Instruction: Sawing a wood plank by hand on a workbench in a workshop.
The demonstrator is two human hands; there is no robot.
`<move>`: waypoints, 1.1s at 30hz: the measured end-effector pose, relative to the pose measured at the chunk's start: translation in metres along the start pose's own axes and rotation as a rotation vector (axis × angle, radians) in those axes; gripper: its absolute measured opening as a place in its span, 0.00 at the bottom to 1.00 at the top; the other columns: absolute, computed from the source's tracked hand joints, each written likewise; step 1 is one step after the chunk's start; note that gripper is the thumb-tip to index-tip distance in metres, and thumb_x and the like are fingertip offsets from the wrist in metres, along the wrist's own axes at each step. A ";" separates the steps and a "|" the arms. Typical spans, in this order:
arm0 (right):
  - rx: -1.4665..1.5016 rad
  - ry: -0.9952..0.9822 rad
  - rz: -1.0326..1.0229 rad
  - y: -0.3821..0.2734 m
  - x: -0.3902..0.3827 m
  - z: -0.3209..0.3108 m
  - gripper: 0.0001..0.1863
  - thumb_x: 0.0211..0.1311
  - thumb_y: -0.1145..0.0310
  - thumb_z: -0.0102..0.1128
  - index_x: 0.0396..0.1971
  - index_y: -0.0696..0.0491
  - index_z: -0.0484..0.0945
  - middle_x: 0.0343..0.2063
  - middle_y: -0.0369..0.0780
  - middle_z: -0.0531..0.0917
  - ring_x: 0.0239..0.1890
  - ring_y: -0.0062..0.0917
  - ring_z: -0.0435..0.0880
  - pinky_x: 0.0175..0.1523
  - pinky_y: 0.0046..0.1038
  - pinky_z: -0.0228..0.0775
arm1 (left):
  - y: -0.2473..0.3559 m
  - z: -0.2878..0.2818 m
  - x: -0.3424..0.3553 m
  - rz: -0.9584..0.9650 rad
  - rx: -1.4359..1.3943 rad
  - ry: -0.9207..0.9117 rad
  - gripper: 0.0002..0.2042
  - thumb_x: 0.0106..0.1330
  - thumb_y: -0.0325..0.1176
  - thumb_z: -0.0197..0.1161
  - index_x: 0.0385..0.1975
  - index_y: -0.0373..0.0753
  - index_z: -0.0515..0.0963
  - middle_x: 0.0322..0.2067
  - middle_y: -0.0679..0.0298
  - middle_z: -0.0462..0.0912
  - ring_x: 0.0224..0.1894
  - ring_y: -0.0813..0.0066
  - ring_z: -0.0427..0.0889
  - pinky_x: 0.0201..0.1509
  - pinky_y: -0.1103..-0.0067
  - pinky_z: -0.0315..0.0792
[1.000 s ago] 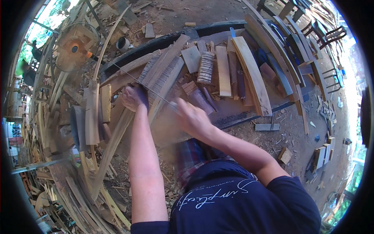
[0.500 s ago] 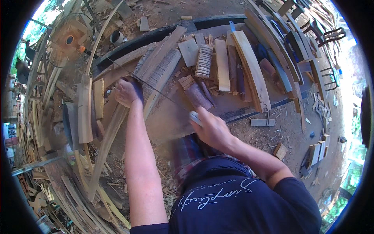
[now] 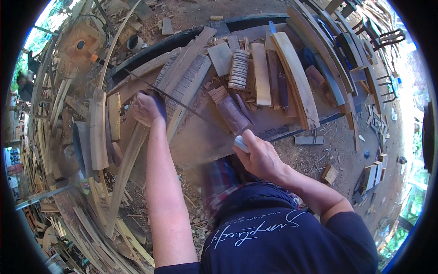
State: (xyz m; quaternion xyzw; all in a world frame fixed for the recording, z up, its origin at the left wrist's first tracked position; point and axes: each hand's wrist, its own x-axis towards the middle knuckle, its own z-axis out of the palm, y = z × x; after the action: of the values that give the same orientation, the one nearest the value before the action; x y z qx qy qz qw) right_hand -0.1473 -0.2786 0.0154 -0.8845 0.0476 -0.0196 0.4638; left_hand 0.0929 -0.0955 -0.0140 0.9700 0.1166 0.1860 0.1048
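My right hand is closed round the pale handle of a hand saw. Seen nearly edge-on, its long thin dark blade slants up and left across the wood; its teeth are too fine to make out. My left hand grips a long wooden plank close to the blade, the fingers partly hidden. That plank lies slantwise over a thicker board whose face has many close crosswise cuts. Beyond my right hand lies a short dark wood block with notches at its far end.
A low bench carries a bundle of ridged pieces, a pale slat and a long thick board. Boards lean at the far right. A round fan stands at the left, near a bucket. Scraps litter the ground.
My right hand has drawn the saw back towards me and to the right. My left hand stays at nearly the same place on the plank.
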 end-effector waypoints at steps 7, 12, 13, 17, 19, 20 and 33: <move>-0.005 -0.006 -0.098 -0.046 0.075 0.011 0.13 0.65 0.65 0.56 0.39 0.57 0.64 0.28 0.54 0.80 0.33 0.56 0.80 0.37 0.52 0.70 | 0.001 -0.001 -0.006 0.057 0.008 0.163 0.17 0.65 0.40 0.51 0.29 0.34 0.84 0.33 0.49 0.85 0.41 0.52 0.83 0.46 0.62 0.74; -0.052 0.007 -0.010 -0.033 0.007 -0.025 0.11 0.65 0.67 0.56 0.39 0.55 0.64 0.25 0.53 0.80 0.30 0.53 0.82 0.33 0.49 0.72 | -0.008 0.015 0.005 -0.206 -0.147 0.003 0.16 0.65 0.37 0.49 0.29 0.34 0.84 0.35 0.50 0.85 0.41 0.53 0.83 0.46 0.61 0.73; -0.040 0.016 -0.045 -0.031 0.005 -0.026 0.11 0.65 0.67 0.56 0.39 0.55 0.64 0.25 0.53 0.80 0.30 0.53 0.82 0.33 0.49 0.72 | -0.010 0.018 0.006 -0.188 -0.129 0.042 0.16 0.65 0.37 0.49 0.29 0.34 0.84 0.35 0.50 0.85 0.41 0.53 0.83 0.46 0.61 0.73; -0.023 -0.005 -0.017 -0.019 0.034 -0.004 0.13 0.65 0.66 0.58 0.39 0.56 0.64 0.24 0.54 0.80 0.30 0.54 0.81 0.33 0.51 0.71 | -0.011 0.015 0.001 0.086 0.004 0.086 0.17 0.66 0.39 0.50 0.31 0.34 0.83 0.35 0.50 0.85 0.40 0.52 0.84 0.45 0.62 0.73; 0.014 -0.005 -0.113 -0.018 0.062 0.014 0.15 0.64 0.66 0.60 0.39 0.57 0.65 0.28 0.56 0.79 0.34 0.57 0.79 0.36 0.51 0.69 | -0.007 0.007 -0.003 0.051 0.008 0.055 0.16 0.65 0.40 0.52 0.31 0.34 0.83 0.36 0.50 0.85 0.40 0.52 0.84 0.44 0.63 0.74; 0.013 -0.021 -0.084 -0.018 0.067 0.018 0.15 0.64 0.66 0.60 0.39 0.57 0.65 0.28 0.56 0.79 0.34 0.57 0.79 0.36 0.51 0.69 | -0.004 0.004 -0.003 0.062 0.008 0.070 0.16 0.65 0.40 0.52 0.31 0.34 0.83 0.36 0.50 0.85 0.40 0.52 0.84 0.44 0.63 0.74; 0.010 0.011 -0.092 -0.050 0.074 0.005 0.13 0.64 0.67 0.58 0.38 0.56 0.64 0.27 0.56 0.80 0.33 0.57 0.79 0.36 0.52 0.69 | -0.001 0.001 -0.003 0.076 -0.028 0.094 0.19 0.68 0.42 0.50 0.27 0.33 0.83 0.35 0.48 0.85 0.38 0.51 0.84 0.42 0.62 0.74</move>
State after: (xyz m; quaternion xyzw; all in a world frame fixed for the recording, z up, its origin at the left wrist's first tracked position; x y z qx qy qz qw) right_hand -0.0702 -0.2542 0.0528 -0.8832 0.0095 -0.0458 0.4667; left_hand 0.0905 -0.0951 -0.0163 0.9624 0.0819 0.2366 0.1056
